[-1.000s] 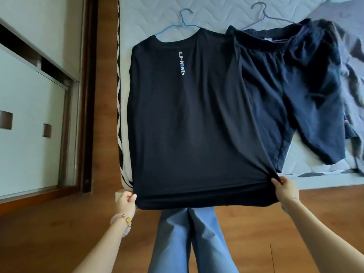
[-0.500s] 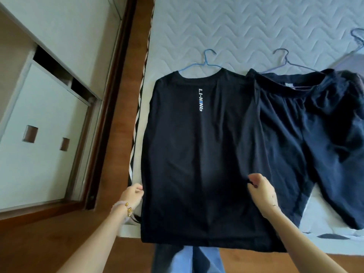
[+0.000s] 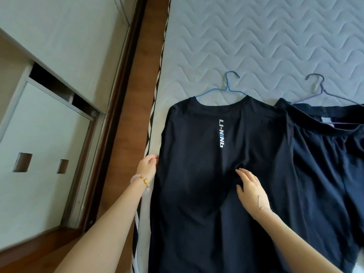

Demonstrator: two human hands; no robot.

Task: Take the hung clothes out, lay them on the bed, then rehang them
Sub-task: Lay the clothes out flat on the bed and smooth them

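The head camera looks down on a bedroom. A white quilted mattress (image 3: 256, 46) with wavy stitching fills the upper right. A strip of brown wood floor (image 3: 137, 115) runs along its left edge. Beyond that stands a pale wardrobe (image 3: 49, 125) with sliding doors and square recessed handles.

A black T-shirt (image 3: 197, 203) lies flat on the mattress near its left edge, collar pointing away from the person. It is on a blue wire hanger (image 3: 226, 89) whose hook rests on the quilting. The white and blue "LI-NING" print runs down from the neck. Just to the right, touching the shirt's side, lie dark navy shorts (image 3: 325, 164) on a second, purplish wire hanger (image 3: 323, 93).

The left hand (image 3: 146, 166), with a pink and gold bracelet (image 3: 144, 181) on its wrist, sits at the shirt's left side edge. Its fingers are curled towards the cloth and touch it, but whether they pinch the edge cannot be told. The right hand (image 3: 251, 189) lies palm down on the middle of the shirt, holding nothing. Its fingers (image 3: 243, 172) are straight and spread, and the fabric is gathered into small creases just ahead of the fingertips.
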